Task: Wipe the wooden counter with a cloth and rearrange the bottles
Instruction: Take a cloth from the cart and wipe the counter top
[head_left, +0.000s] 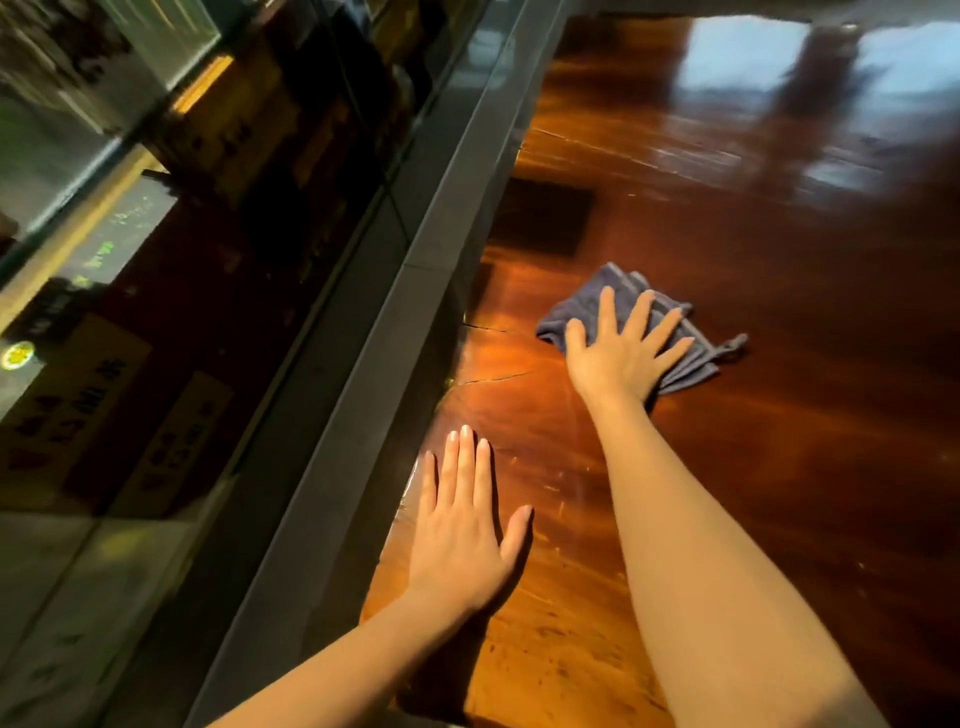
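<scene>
A glossy dark-red wooden counter (753, 467) fills the right half of the view. A folded grey-blue cloth (691, 353) lies on it in the middle. My right hand (618, 353) presses flat on the cloth with its fingers spread. My left hand (462, 540) rests flat on the bare wood near the counter's left edge, fingers together, holding nothing. No bottles are in view.
A grey metal ledge (415, 291) runs diagonally along the counter's left edge. Beyond it a glass pane (130, 312) reflects dark boxes and signs. A dark rectangular patch (540, 213) lies on the wood beyond the cloth. Bright window glare (753, 52) sits at the far end.
</scene>
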